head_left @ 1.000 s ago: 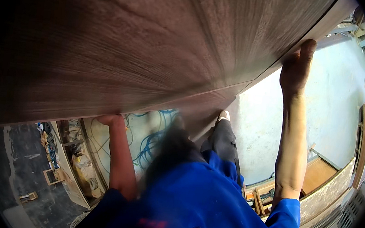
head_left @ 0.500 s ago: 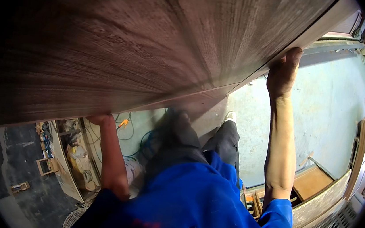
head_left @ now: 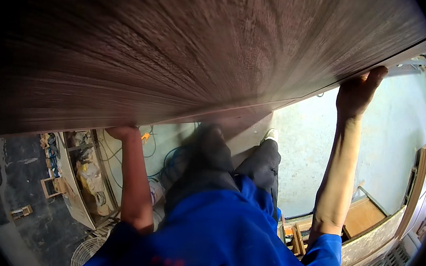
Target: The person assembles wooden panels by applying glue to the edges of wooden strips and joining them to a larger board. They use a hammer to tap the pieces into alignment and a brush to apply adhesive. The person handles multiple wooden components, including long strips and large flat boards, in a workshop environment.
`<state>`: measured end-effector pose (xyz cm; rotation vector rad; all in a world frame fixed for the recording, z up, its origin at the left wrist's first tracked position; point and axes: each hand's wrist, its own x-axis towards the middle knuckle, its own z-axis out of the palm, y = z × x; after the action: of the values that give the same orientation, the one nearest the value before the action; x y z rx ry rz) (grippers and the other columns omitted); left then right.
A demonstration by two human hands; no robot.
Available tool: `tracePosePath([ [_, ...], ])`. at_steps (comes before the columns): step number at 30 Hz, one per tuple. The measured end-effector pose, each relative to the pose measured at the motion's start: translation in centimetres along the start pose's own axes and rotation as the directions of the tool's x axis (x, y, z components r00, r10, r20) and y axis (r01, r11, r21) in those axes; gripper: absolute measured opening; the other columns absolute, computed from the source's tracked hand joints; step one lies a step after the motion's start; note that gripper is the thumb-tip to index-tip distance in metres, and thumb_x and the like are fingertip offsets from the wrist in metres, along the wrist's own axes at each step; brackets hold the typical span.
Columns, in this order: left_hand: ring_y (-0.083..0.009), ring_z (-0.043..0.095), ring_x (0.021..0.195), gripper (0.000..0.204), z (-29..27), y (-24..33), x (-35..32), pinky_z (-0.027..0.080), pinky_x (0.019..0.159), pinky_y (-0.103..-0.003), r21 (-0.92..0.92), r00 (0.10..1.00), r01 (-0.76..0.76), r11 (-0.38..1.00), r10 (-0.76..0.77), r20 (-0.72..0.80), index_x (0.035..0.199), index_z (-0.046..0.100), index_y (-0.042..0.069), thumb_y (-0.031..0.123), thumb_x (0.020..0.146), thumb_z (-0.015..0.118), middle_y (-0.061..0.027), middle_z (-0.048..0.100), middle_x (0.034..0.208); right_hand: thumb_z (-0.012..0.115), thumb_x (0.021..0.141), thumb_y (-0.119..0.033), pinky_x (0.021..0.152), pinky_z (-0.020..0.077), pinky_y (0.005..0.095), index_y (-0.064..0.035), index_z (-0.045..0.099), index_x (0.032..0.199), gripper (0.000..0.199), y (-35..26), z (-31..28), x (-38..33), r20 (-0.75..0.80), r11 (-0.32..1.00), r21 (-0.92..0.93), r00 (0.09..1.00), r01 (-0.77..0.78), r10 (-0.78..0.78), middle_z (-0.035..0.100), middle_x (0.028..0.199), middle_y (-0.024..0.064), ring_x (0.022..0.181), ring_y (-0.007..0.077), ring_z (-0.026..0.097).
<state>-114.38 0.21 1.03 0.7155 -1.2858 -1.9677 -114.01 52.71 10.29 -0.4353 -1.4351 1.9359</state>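
A large dark brown wood-grain panel (head_left: 222, 45) fills the upper part of the view, tilted, with a thin lighter edge running along its lower and right sides. On its right edge, my right hand (head_left: 358, 92) is closed, the thumb lying against the edge and the fingers hidden behind it. Farther left, my left hand (head_left: 124, 132) holds the lower edge from below; most of its fingers are out of sight behind the panel. Both arms reach up and forward from blue sleeves.
An orange-tipped air gun (head_left: 145, 136) and coiled hoses (head_left: 171, 161) lie on the floor left of my legs. An open-topped box of scraps (head_left: 92, 175) stands at left, near a round wire guard (head_left: 87, 253). At right are a wooden-topped bench (head_left: 365, 217) and stacked boards (head_left: 420, 180).
The panel has swung, its right edge shifting right and lower in view. My right hand has moved right with it; my left hand has moved slightly right and up.
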Motion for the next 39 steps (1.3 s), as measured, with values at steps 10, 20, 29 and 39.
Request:
tracePosePath([
  [10,-0.0334,0.049,0.136,0.063,-0.3,-2.9,-0.4,0.05,0.11,-0.052,0.05,1.0,-0.007,0.999,0.007,0.0,0.156,0.033,0.008,0.047,0.107,0.039,-0.0131,0.042,0.155,0.051,0.084,-0.087,0.125,0.0182,0.0515,-0.0011,0.027,0.16,0.117,1.5,-1.3,1.7,0.081,0.995,0.003,0.992,-0.095,0.095,0.03,0.164,0.0193,0.152,0.0343,0.025],
  [20,-0.0347,0.048,0.135,0.058,0.0,-2.0,1.8,0.05,0.11,-0.052,-0.122,0.996,0.089,0.989,-0.088,0.01,0.157,0.031,0.007,0.038,0.109,0.039,-0.0131,0.041,0.156,0.055,0.085,-0.082,0.125,0.0166,0.052,-0.002,0.025,0.16,0.114,5.1,-2.0,2.0,0.206,0.993,-0.036,0.971,-0.116,0.121,0.028,0.165,0.0174,0.152,0.0334,0.024],
  [29,-0.0344,0.05,0.134,0.059,-1.1,-2.3,3.0,0.051,0.109,-0.052,0.161,0.996,-0.046,0.986,0.033,0.086,0.157,0.029,0.007,0.04,0.109,0.036,-0.0152,0.04,0.155,0.053,0.093,-0.075,0.119,0.0282,0.0432,0.0004,0.037,0.153,0.098,5.9,-2.0,3.0,0.232,0.999,-0.043,0.973,-0.004,0.014,0.044,0.153,0.0142,0.141,0.028,0.04],
  [39,-0.0337,0.04,0.143,0.063,-2.4,-2.0,3.9,0.041,0.113,-0.054,0.009,0.987,0.088,0.996,-0.088,0.135,0.16,0.029,0.013,0.047,0.108,0.037,-0.0108,0.035,0.161,0.056,0.097,-0.068,0.103,0.0387,0.0334,0.0031,0.054,0.135,0.081,3.9,-1.6,2.5,0.286,0.995,-0.089,0.955,-0.053,0.077,0.059,0.129,0.0086,0.118,0.0175,0.052],
])
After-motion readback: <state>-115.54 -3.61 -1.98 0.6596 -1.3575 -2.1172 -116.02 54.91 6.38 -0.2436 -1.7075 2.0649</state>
